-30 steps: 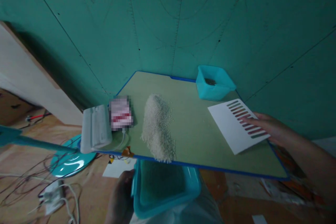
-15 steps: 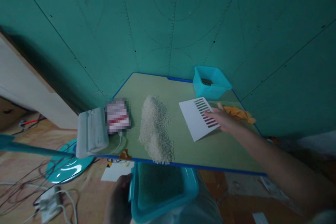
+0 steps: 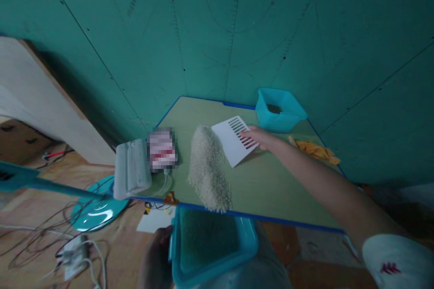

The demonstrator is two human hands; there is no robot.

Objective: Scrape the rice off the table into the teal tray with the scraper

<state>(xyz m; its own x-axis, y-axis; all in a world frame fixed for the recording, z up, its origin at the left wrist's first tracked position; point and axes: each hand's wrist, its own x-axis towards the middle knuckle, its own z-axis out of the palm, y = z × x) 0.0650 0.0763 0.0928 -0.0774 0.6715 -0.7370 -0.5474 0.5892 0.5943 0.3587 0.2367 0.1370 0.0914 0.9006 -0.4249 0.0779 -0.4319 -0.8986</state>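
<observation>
**Green wall (image 3: 217, 45), pale table (image 3: 274, 189), and your slotted card (image 3: 230, 144) beside the grain heap (image 3: 206, 167)**

Your right hand (image 3: 259, 137) is partly closed, grasping the white card by its right end, with a finger lying over the slots. Your left hand (image 3: 158, 253) is wrapped around the left side of a large blue tub (image 3: 247, 235), which sits just below the table's near edge; its contents are too dim to make out.

The card is toward the middle of the table, its left corner right at the heap's far right flank. You can't tell whether it touches the grain. Between card and right edge you have a broad stretch of tabletop, with your forearm crossing above it. The heap's near end reaches the blue-trimmed near edge.

The heap is off-white and granular, long and mounded, with loose grains scattered along its right side.

Farther out, a small blue tub (image 3: 276, 123) stands at the far right corner, an orange cloth (image 3: 317, 150) lies by the right edge, and a white case (image 3: 132, 167) and a blurred-out box (image 3: 162, 149) sit toward the left edge.
</observation>
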